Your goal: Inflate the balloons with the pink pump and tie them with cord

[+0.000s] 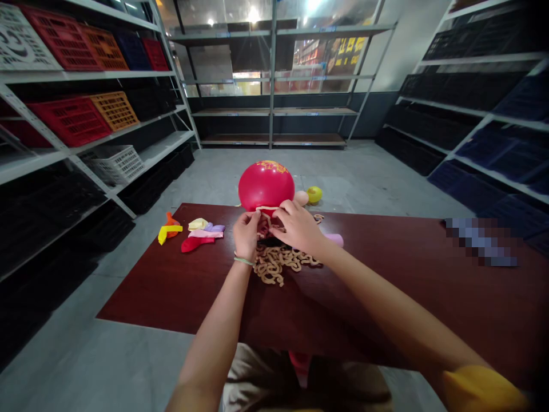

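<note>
The left hand [247,233], with a thin green bracelet [243,261] at its wrist, is curled shut, its fingertips pinching one end of a pale tan rubber band [266,208]. The right hand [297,226] is closed the same way on the other end. The band runs stretched between them along the lower edge of a round red inflated balloon [266,186] with yellow print on top. The balloon stands at 12 o'clock from the hands, touching their fingertips.

At 6 o'clock, just under the hands, lies a loose pile of tan rubber bands [274,264]. At 3 o'clock, just beside the right wrist, the end of a pink deflated balloon [337,239] shows.

At 9 o'clock, near the left hand, is a cluster of flat deflated balloons [201,233] in red, pink, pale yellow and lilac. Farther out the same way lies an orange and yellow deflated balloon [169,229]. All of these rest on a dark red-brown wooden table [171,286].

At 1 o'clock, by the table's far edge, sit a small peach inflated balloon [301,198] and a small yellow-green inflated balloon [314,194]. Whether they are on the table or the floor cannot be told.

Far out at 9 to 10 o'clock, grey metal racks [128,134] hold red, orange and white plastic crates [72,117].
</note>
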`<state>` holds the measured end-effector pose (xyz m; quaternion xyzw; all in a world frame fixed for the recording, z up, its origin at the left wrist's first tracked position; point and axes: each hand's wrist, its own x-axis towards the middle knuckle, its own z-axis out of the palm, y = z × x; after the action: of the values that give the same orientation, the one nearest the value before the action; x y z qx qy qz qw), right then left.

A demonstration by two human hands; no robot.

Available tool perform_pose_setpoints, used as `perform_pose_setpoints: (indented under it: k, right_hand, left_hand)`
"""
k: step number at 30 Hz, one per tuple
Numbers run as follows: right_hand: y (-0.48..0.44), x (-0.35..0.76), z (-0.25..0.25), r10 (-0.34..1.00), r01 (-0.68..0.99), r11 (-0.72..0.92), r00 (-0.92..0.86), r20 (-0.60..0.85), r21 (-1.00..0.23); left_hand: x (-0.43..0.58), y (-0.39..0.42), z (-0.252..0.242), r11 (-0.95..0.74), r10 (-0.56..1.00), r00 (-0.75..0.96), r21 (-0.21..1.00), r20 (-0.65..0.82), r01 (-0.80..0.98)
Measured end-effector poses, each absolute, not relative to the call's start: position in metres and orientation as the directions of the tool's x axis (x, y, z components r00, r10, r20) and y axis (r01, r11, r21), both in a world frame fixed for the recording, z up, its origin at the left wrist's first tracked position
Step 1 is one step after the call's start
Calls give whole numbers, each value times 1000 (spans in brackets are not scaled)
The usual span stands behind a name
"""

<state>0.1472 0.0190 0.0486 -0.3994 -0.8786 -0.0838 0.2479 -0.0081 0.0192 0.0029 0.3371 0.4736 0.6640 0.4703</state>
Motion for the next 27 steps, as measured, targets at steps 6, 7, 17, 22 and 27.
perform_pose_setpoints:
  k: [6, 7, 17, 22, 27]
  right_hand:
    - [26, 136, 30, 666, 798, 598, -551, 503, 82]
    - [28, 136, 27, 659, 794, 602, -555, 507, 88]
    - [32, 157, 21, 571, 704, 698, -439, 694, -129]
    - [36, 156, 28, 554, 632, 750, -436, 709, -197]
    - [46, 160, 29, 581, 555, 765, -374, 723, -327]
  left_hand:
    - [-10, 20, 6, -104, 942, -336, 949, -3, -299]
    - [-11, 21, 6, -106, 941, -337, 948, -1, -300]
    - [-19, 22, 5, -31, 943, -333, 985, -28, -169]
    - [-19, 21, 2, -40, 938, -345, 999, 39, 3]
    - [-17, 13, 5, -153, 910, -285, 881, 302, 448]
